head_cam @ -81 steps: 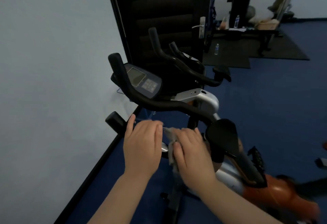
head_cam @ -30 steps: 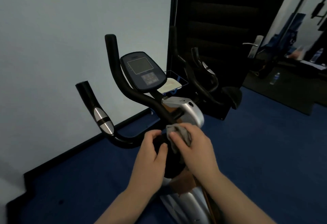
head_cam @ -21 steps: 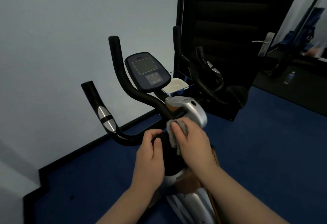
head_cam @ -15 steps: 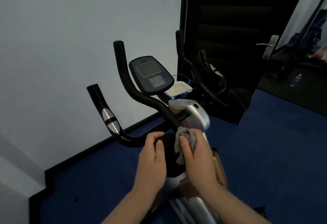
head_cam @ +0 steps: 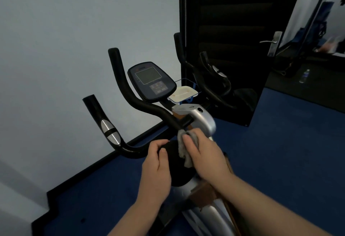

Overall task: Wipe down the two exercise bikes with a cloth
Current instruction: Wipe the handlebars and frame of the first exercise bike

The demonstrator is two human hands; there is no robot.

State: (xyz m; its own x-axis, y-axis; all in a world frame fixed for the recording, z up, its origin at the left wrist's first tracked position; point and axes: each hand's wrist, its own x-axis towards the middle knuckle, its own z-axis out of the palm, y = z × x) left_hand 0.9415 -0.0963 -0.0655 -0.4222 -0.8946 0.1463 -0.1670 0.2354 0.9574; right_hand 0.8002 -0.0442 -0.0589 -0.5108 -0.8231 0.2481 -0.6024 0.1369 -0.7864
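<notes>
A silver and black exercise bike (head_cam: pixel 203 122) stands right in front of me, with black handlebars (head_cam: pixel 130 101) and a dark console (head_cam: pixel 151 80). My right hand (head_cam: pixel 207 157) grips a grey cloth (head_cam: pixel 183 147) and presses it against the black seat (head_cam: pixel 175 163) near the handlebar stem. My left hand (head_cam: pixel 155 166) is curled round the seat's left edge. A second bike (head_cam: pixel 216 84), black, stands behind the first against the dark door.
A pale wall (head_cam: pixel 65 49) with a black skirting board runs on the left. A dark door (head_cam: pixel 233 30) with a metal handle (head_cam: pixel 270 42) stands behind the bikes. Blue carpet (head_cam: pixel 280 151) covers the floor. A water bottle (head_cam: pixel 304 76) stands far right.
The view has swung from the bike's side to behind its seat. My right hand has shifted the cloth slightly along the seat front; my left hand keeps hold of the seat.
</notes>
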